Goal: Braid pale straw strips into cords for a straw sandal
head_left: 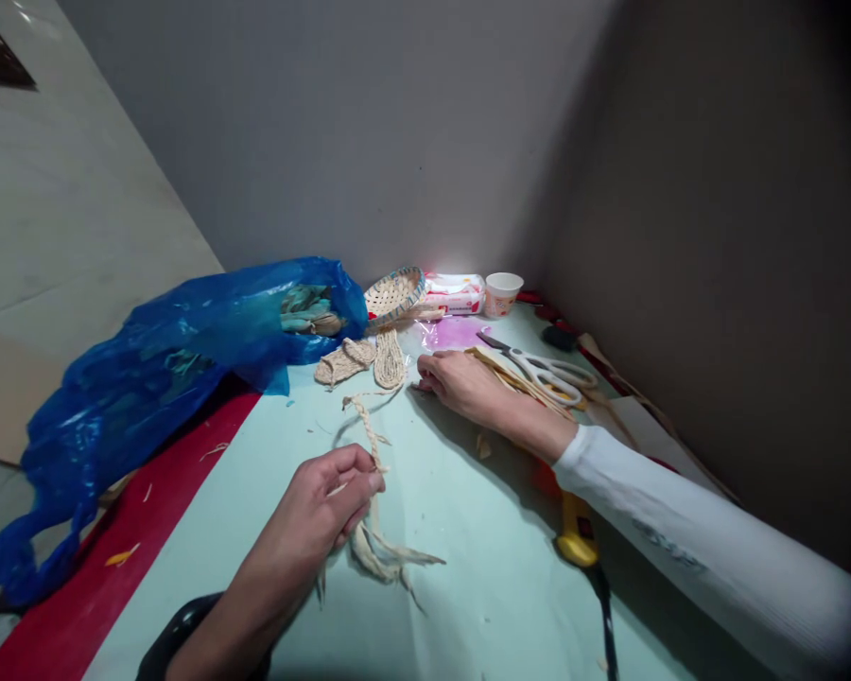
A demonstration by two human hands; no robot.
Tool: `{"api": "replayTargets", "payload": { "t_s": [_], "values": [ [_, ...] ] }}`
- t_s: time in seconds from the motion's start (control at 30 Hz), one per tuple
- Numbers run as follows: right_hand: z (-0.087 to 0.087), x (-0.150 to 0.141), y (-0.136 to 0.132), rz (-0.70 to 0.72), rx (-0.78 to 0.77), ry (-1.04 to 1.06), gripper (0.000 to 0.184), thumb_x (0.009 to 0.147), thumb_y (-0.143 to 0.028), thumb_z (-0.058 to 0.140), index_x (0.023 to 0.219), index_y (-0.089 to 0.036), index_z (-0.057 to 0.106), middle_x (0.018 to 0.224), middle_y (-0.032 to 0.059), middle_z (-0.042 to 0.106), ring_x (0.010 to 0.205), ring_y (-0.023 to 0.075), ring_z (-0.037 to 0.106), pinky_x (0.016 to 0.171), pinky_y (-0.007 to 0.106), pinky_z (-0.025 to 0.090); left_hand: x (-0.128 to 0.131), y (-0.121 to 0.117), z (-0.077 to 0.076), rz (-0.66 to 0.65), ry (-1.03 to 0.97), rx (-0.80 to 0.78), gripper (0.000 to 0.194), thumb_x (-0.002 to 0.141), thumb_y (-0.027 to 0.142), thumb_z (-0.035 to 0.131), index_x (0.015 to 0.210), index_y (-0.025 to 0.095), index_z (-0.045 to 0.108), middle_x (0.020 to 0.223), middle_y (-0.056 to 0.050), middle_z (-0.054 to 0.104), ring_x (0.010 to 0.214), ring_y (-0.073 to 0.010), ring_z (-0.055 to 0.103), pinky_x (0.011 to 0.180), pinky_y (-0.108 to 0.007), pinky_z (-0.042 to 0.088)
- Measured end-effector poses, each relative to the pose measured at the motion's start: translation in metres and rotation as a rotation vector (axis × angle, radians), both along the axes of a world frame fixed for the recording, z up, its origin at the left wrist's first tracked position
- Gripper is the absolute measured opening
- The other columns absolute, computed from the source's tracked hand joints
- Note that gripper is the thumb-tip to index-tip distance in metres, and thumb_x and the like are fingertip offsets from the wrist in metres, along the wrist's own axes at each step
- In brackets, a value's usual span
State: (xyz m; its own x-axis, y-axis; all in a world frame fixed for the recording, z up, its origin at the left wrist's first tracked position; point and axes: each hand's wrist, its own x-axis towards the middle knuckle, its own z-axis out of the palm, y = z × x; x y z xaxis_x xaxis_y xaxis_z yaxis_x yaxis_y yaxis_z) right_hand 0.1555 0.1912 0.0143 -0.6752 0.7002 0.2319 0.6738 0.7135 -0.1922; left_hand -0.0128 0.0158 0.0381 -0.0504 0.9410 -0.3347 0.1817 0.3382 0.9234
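Observation:
My left hand (330, 501) pinches a pale braided straw cord (369, 435) near the middle of the pale green tabletop (468, 586). The braid runs from the pinch away toward the far side, and loose frayed straw ends (387, 558) hang below my fingers. My right hand (458, 378), in a white sleeve, reaches across and rests with fingers curled on the table next to a bundle of flat straw strips (517, 378). What its fingers hold, if anything, is hidden. White-handled scissors (549, 371) lie on that bundle.
A blue plastic bag (177, 359) holding husks lies at left over the red table edge (99, 586). Small woven straw sandals (358, 359), a woven basket (395, 291), a tissue pack (454, 293) and a paper cup (502, 293) sit by the wall. A yellow-handled tool (578, 534) lies under my right forearm.

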Motion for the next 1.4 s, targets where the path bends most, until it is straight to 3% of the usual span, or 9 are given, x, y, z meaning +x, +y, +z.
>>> {"api": "replayTargets", "payload": {
  "t_s": [0.1,0.17,0.23,0.3,0.47,0.7,0.93,1.13,1.4],
  "values": [
    [0.013,0.002,0.0,-0.085,0.032,0.15,0.017,0.093,-0.02,0.042,0.091,-0.015,0.058,0.084,0.0081,0.064,0.072,0.0163,0.054,0.063,0.027,0.032,-0.001,-0.003,0.0,-0.028,0.011,0.019,0.023,0.082,0.037,0.057,0.07,0.018,0.05,0.046,0.01,0.033,0.043,-0.0062,0.026,0.043,-0.02,0.019],
    [0.027,0.005,-0.01,-0.086,-0.031,0.413,0.017,0.095,-0.024,0.04,0.095,-0.016,0.055,0.087,0.0068,0.064,0.073,0.0149,0.053,0.066,0.026,0.035,0.0,-0.007,0.002,-0.034,-0.006,0.019,0.024,0.081,0.038,0.057,0.069,0.019,0.05,0.047,0.01,0.032,0.044,-0.0061,0.025,0.043,-0.02,0.019],
    [0.038,0.009,-0.03,0.051,-0.305,0.689,0.015,0.094,-0.029,0.045,0.09,-0.017,0.054,0.081,0.0033,0.062,0.069,0.0127,0.052,0.062,0.024,0.037,0.003,-0.01,0.007,-0.024,-0.031,-0.003,0.024,0.081,0.038,0.058,0.069,0.019,0.05,0.049,0.009,0.03,0.045,-0.0063,0.023,0.043,-0.02,0.018],
    [0.045,0.014,-0.055,0.138,-0.666,0.765,0.016,0.091,-0.031,0.051,0.086,-0.016,0.054,0.076,0.0016,0.061,0.064,0.011,0.051,0.057,0.022,0.037,0.006,-0.013,0.012,-0.003,-0.054,-0.031,0.023,0.08,0.038,0.058,0.069,0.019,0.05,0.051,0.009,0.029,0.046,-0.0067,0.022,0.043,-0.02,0.017],
    [0.035,0.018,-0.106,0.04,-1.137,0.849,0.024,0.085,-0.037,0.062,0.082,-0.014,0.056,0.065,-0.0008,0.056,0.055,0.0079,0.048,0.05,0.019,0.037,0.013,-0.016,0.015,-0.005,-0.085,-0.081,0.024,0.074,0.037,0.062,0.063,0.019,0.05,0.048,0.008,0.03,0.045,-0.0068,0.022,0.043,-0.021,0.015],
    [0.013,0.021,-0.112,0.118,-1.399,0.96,0.023,0.087,-0.035,0.06,0.086,-0.012,0.061,0.069,0.001,0.059,0.056,0.0075,0.053,0.055,0.02,0.044,0.016,-0.016,0.006,-0.073,-0.143,-0.121,0.024,0.071,0.037,0.063,0.062,0.018,0.05,0.05,0.007,0.034,0.044,-0.006,0.021,0.042,-0.022,0.012],
    [0.024,0.023,-0.116,0.132,-1.396,0.796,0.031,0.075,-0.034,0.075,0.098,-0.016,0.065,0.082,0.0011,0.062,0.072,0.0103,0.056,0.068,0.023,0.044,0.014,-0.012,0.007,-0.018,-0.169,-0.134,0.024,0.071,0.039,0.064,0.065,0.018,0.054,0.049,0.007,0.031,0.045,-0.0063,0.019,0.043,-0.022,0.012],
    [0.031,0.029,-0.106,0.107,-1.301,0.746,0.027,0.079,-0.027,0.069,0.102,-0.016,0.063,0.087,0.0032,0.063,0.075,0.0129,0.055,0.067,0.025,0.042,0.011,-0.013,0.006,-0.104,-0.061,-0.163,0.021,0.072,0.037,0.062,0.064,0.018,0.058,0.05,0.006,0.032,0.046,-0.0079,0.023,0.042,-0.022,0.014],
    [0.036,0.041,-0.097,0.24,-1.293,0.619,0.017,0.085,-0.026,0.06,0.099,-0.018,0.066,0.085,0.0032,0.064,0.075,0.0144,0.056,0.068,0.026,0.044,0.01,-0.014,0.003,-0.2,-0.006,-0.185,0.02,0.072,0.034,0.06,0.059,0.019,0.056,0.052,0.006,0.033,0.047,-0.0093,0.025,0.043,-0.023,0.016]
  ]
}}
